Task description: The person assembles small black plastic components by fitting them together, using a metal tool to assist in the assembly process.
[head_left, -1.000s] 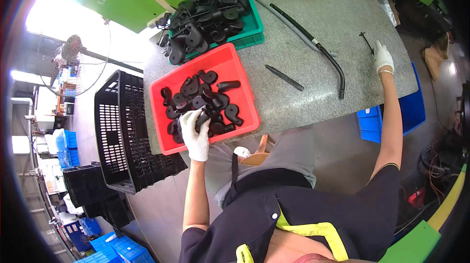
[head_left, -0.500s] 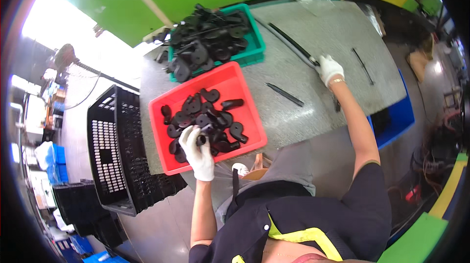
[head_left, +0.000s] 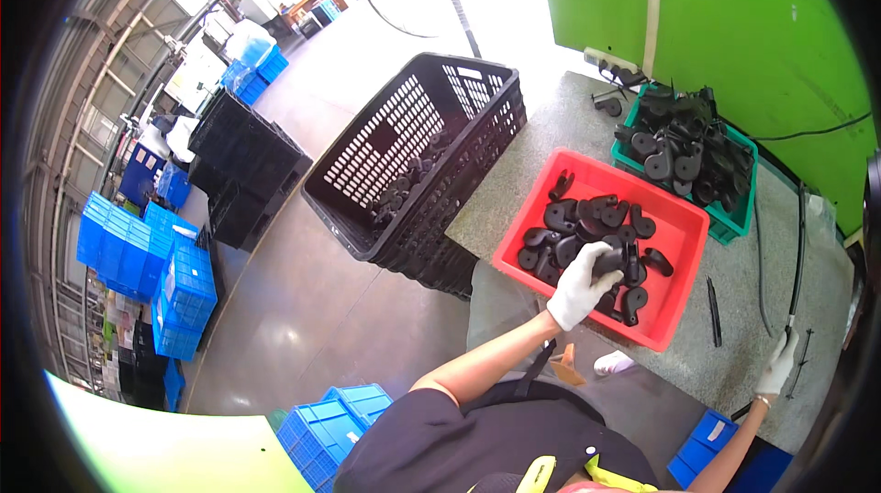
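My white-gloved left hand (head_left: 578, 291) is over the red bin (head_left: 677, 314), its fingers closed round a black plastic part (head_left: 607, 262) with a rounded end. Similar black parts, several of them with disc-shaped heads (head_left: 633, 299), lie loose in the bin below. Far to the right, my gloved right hand (head_left: 778, 366) has its fingers closed at the near end of a long thin black rod (head_left: 798, 259). The grip itself is small and partly hidden. A grey hose (head_left: 760, 282) runs to the same spot, and a thin dark metal rod (head_left: 801, 363) lies beside that hand.
Behind the red bin stands a green bin (head_left: 730, 225) heaped with black parts. A black pen-like tool (head_left: 714, 311) lies on the grey table (head_left: 486, 209). Left of the table are stacked black crates (head_left: 367, 250) holding parts; blue boxes (head_left: 188, 282) stand farther left. A green panel (head_left: 762, 44) borders the back.
The view has swung left, bringing the crates and floor into sight. My left hand stays over the red bin and now clearly holds a black part. My right hand stays by the rod's end.
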Available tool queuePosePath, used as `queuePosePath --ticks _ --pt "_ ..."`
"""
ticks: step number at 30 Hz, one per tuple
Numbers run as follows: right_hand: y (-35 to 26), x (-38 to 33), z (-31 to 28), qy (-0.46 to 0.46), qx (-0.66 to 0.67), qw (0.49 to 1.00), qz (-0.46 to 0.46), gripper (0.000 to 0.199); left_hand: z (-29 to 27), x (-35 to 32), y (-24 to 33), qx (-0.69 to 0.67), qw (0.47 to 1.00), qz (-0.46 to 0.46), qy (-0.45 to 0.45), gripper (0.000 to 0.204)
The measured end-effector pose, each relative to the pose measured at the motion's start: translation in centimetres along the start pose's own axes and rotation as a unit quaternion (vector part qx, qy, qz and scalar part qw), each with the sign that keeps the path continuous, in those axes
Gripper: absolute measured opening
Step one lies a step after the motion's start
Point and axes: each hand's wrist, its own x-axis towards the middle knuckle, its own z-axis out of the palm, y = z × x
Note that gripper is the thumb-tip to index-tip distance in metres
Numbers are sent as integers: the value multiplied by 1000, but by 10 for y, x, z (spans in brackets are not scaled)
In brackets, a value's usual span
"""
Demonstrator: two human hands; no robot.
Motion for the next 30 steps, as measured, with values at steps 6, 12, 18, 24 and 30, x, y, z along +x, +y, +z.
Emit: queuePosePath --ticks 6,12,18,24,30 --pt "-101 -82 -48 -182 176 963 -89 24 -46 7 13 -214 952 -212 -52 36" --pt "-144 -125 -48 -350 126 921 -116 13 -81 -10 8 -201 962 -183 -31 41" --pt "-166 -129 -39 -421 85 896 -115 11 -100 -23 11 -227 945 -236 -3 38" --pt "-171 -134 -29 -468 108 868 -126 10 -109 -36 10 -220 946 -238 0 33" --pt "-176 -143 -27 -441 37 878 -181 11 -120 -52 1 -210 948 -237 1 28"
